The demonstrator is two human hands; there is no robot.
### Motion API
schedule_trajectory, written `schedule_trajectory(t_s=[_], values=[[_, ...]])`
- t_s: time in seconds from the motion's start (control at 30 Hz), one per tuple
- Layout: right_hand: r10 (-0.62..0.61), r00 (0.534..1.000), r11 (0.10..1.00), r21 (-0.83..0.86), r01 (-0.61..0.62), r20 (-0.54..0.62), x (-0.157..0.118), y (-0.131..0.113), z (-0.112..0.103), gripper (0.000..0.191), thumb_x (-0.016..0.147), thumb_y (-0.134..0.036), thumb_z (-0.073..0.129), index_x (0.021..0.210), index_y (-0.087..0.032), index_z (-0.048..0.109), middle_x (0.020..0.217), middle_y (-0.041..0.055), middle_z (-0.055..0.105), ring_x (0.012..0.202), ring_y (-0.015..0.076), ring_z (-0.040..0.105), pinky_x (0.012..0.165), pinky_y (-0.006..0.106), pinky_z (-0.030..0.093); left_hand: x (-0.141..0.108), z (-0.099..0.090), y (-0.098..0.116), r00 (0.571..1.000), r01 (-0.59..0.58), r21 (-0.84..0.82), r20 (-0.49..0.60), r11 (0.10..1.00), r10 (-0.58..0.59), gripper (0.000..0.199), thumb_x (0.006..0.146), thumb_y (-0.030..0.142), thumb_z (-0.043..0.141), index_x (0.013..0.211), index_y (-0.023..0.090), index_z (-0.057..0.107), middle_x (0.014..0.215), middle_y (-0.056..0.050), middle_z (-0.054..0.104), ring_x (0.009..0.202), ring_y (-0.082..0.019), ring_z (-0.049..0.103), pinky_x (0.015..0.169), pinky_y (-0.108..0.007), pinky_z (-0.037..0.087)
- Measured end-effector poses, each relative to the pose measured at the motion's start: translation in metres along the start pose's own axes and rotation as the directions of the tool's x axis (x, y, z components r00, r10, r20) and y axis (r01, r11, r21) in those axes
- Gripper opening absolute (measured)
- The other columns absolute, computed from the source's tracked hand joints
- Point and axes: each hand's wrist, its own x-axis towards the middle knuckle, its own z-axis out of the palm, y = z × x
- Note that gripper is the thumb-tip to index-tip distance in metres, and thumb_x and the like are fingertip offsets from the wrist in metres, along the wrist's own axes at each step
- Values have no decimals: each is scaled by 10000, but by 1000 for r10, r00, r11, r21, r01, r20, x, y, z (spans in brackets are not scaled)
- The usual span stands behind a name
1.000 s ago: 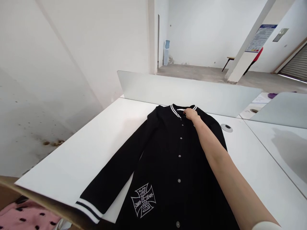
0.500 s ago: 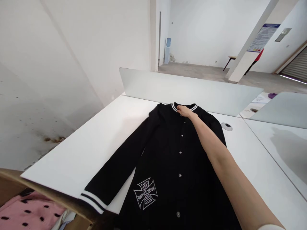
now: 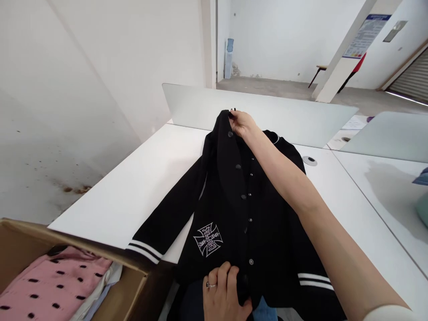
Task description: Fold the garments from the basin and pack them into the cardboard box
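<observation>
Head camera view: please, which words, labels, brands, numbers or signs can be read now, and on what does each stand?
"CHOPPERS": sideways, in the white cross emblem on the black jacket.
Smaller lettering on the emblem's side arms: too small to read.
Poster on the pillar: too small.
Paper behind the desk screens: too faint.

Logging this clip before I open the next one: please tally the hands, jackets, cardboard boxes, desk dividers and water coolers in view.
Left hand and right hand: 2
Black jacket: 1
Cardboard box: 1
Left desk divider and right desk divider: 2
Water cooler: 1
Total: 7
</observation>
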Motion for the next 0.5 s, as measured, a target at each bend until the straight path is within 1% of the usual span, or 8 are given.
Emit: schedule_trajectory(t_s=[0.1, 0.17, 0.23, 0.27, 0.3, 0.37, 0.43, 0.5], values=[[15, 998, 999, 43, -13, -58, 5, -2, 15, 116, 896, -35, 369, 872, -137, 419, 745, -6, 497, 690, 73, 587, 671, 229, 545, 1, 0, 6, 999, 32, 32, 18, 999, -33, 375, 692, 262, 708, 1039, 196, 581, 1057, -99, 617, 955, -288, 540, 832, -451, 423], [10, 997, 1000, -13, -11, -74, 6, -3, 19, 126, 895, -34, 357, 861, -132, 429, 742, -11, 489, 682, 61, 590, 658, 210, 535, 0, -1, 7, 999, 38, 28, 6, 999, -38, 330, 694, 180, 674, 1014, 200, 593, 1056, -90, 615, 957, -281, 544, 837, -449, 433], [10, 996, 996, -83, -18, -93, 6, -6, 16, 128, 876, -33, 374, 832, -134, 439, 719, -17, 483, 653, 57, 579, 640, 203, 524, 0, -5, 4, 1000, 18, -12, 8, 1000, -18, 323, 695, 86, 603, 992, 211, 606, 1051, -69, 624, 963, -265, 558, 829, -420, 459], [12, 995, 993, -117, -24, -104, 6, -9, 11, 126, 862, -35, 389, 812, -138, 442, 695, -21, 475, 631, 60, 566, 627, 206, 519, 0, -8, 0, 1000, 0, -43, 13, 999, 1, 337, 700, 46, 552, 985, 217, 611, 1044, -57, 630, 966, -251, 568, 817, -391, 478], [4, 993, 985, -173, -25, -119, 5, -12, 4, 121, 846, -42, 407, 792, -143, 446, 665, -27, 463, 604, 66, 550, 610, 213, 513, 1, -12, -6, 1000, -23, -77, 13, 997, 24, 355, 709, 17, 499, 977, 219, 615, 1032, -50, 636, 965, -233, 582, 801, -358, 496], [-44, 988, 946, -323, -7, -150, 5, -22, -19, 110, 811, -55, 440, 763, -152, 460, 606, -37, 434, 557, 79, 511, 572, 227, 492, 1, -21, -23, 997, -82, -142, -10, 986, 82, 381, 726, -10, 415, 959, 213, 617, 988, -48, 652, 941, -193, 616, 766, -287, 525], [-121, 977, 873, -487, 20, -175, 5, -33, -49, 98, 773, -62, 476, 751, -157, 481, 572, -44, 425, 527, 83, 474, 545, 230, 460, 1, -33, -43, 988, -156, -184, -46, 970, 151, 395, 729, 1, 385, 978, 204, 616, 946, -49, 673, 887, -162, 653, 735, -229, 541], [-179, 965, 818, -574, 36, -194, 5, -41, -80, 92, 739, -69, 518, 739, -159, 496, 559, -47, 433, 511, 80, 443, 535, 230, 428, 0, -45, -62, 981, -195, -213, -49, 957, 189, 438, 736, 29, 382, 1076, 197, 601, 924, -47, 697, 816, -146, 680, 698, -192, 546]])
